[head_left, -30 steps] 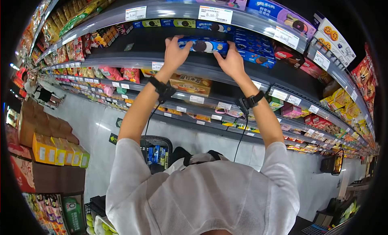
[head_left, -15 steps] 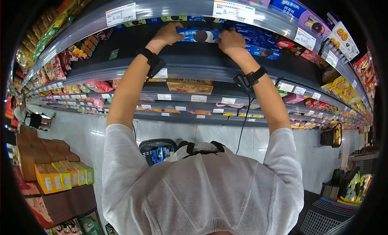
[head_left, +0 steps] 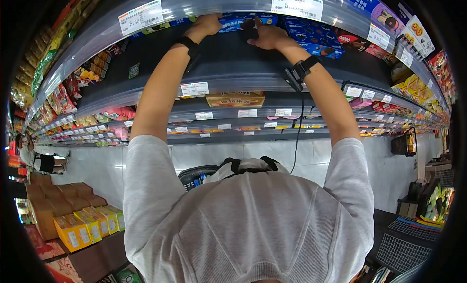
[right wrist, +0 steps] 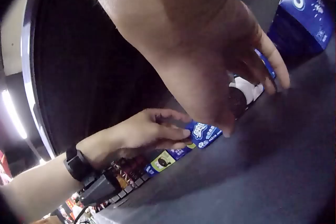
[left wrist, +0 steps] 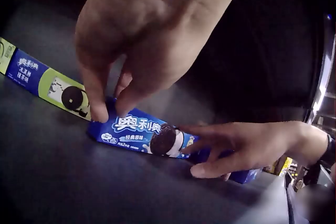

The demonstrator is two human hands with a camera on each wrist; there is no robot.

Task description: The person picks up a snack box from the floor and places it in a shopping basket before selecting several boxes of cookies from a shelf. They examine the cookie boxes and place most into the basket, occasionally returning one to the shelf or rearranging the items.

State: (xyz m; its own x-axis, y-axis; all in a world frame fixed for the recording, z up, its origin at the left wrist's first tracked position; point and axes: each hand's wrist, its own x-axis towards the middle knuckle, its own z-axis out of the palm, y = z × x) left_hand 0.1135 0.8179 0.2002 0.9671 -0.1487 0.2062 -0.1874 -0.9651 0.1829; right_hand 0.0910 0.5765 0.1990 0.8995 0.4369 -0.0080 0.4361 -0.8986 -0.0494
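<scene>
A blue Oreo cookie box lies lengthwise deep on the dark shelf, in line with a green-and-blue cookie box at its left. My left hand pinches the left end of the blue box, thumb and finger at its corner in the left wrist view. At the other end is my right hand, fingers extended and spread, with fingertips against the box and the thumb apart from it. In the right wrist view, this right hand covers part of the box's printed front.
Stacked blue Oreo boxes stand just right of my right hand. Above, a shelf edge with price tags overhangs my hands. The lower shelf lip runs beneath my forearms. A basket with blue packs is on the floor.
The blue cookie box has moved back into the shelf, level with the row behind. Both arms reached farther in, and the right hand's fingers have straightened from their grip.
</scene>
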